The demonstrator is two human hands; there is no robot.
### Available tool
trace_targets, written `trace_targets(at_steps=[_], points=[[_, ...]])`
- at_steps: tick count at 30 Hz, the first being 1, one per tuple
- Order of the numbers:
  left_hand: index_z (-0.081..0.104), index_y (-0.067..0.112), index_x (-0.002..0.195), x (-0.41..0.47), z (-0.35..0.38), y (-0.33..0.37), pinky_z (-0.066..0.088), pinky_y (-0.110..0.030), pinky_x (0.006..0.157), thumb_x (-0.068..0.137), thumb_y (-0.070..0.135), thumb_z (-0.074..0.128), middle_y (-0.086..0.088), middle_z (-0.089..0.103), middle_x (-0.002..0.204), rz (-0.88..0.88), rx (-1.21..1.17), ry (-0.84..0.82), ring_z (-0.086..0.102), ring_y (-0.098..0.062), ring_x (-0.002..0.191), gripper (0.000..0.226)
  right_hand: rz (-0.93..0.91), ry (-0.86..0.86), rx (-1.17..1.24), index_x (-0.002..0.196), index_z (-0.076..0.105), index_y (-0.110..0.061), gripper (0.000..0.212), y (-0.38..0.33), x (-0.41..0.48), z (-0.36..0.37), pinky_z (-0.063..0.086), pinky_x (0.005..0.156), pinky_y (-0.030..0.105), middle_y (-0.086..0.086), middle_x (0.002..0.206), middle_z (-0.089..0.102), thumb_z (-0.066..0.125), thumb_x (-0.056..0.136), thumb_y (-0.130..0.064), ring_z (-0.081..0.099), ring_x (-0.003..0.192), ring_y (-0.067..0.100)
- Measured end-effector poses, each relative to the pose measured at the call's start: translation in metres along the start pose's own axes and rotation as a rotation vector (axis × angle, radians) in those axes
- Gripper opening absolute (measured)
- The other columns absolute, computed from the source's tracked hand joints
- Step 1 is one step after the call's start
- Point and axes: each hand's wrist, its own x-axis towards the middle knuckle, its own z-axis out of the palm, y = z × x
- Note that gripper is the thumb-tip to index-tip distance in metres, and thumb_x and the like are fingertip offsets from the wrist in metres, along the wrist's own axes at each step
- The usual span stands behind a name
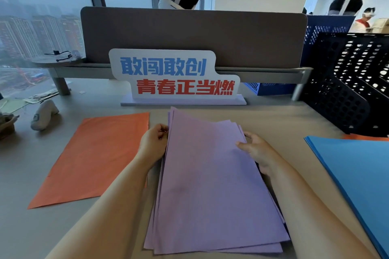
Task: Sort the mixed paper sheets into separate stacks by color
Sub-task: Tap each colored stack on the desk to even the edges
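A loose stack of purple sheets (212, 185) lies in the middle of the desk, its edges fanned out. My left hand (154, 143) grips the stack's left edge near the far corner, fingers curled on it. At the right edge, my right hand (255, 149) has its thumb on top of the sheets and its fingers underneath. A dark sheet edge peeks out beneath the stack at the right. An orange sheet (94, 157) lies flat to the left. A stack of blue sheets (357, 174) lies at the right, with an orange edge (366, 137) showing behind it.
A white sign with blue and red characters (174, 75) stands behind the purple stack, before a brown divider (193, 35). Black perforated file racks (353, 82) fill the right rear. A white handheld device (43, 114) lies at the left. People sit beyond the divider.
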Motion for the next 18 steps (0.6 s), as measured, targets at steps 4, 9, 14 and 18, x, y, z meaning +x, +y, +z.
trace_targets(at_steps=[4,9,14,18], points=[[0.061,0.007,0.091,0.001,-0.004,-0.003,0.042,-0.03,0.066,0.094,0.012,0.045,-0.005,0.063,0.082,-0.06,0.021,0.006,0.054,-0.021,0.074,0.017,-0.039,0.065,-0.012,0.143,0.034,-0.016,0.058,0.003,0.002,0.002,0.051,0.09,0.041,0.01,0.122,0.06,0.049,0.091,0.006,0.063,0.101,0.028],[0.055,0.012,0.101,-0.006,0.002,0.008,0.039,-0.028,0.067,0.096,0.028,0.047,-0.002,0.055,0.095,-0.024,0.097,-0.007,0.051,-0.018,0.083,0.019,-0.104,0.052,0.062,0.137,0.041,-0.021,0.054,0.0,-0.006,0.003,0.054,0.076,0.035,0.006,0.111,0.064,0.044,0.091,0.008,0.066,0.091,0.024],[0.047,0.009,0.076,-0.006,0.004,0.005,0.028,-0.028,0.066,0.092,0.021,0.052,-0.004,0.045,0.086,0.01,0.392,-0.021,0.043,-0.023,0.08,0.021,-0.104,0.031,0.205,0.118,0.061,-0.022,0.036,0.001,-0.01,0.001,0.053,0.072,0.028,-0.004,0.105,0.07,0.041,0.096,-0.001,0.068,0.086,0.014],[0.031,0.016,0.064,-0.01,0.003,0.007,0.023,-0.031,0.052,0.094,0.017,0.048,0.002,0.039,0.066,0.016,0.352,-0.007,0.039,-0.024,0.071,0.034,-0.042,0.1,0.248,0.128,0.056,-0.016,0.044,0.006,-0.004,0.001,0.039,0.087,0.038,-0.001,0.112,0.067,0.034,0.095,0.002,0.056,0.093,0.022]])
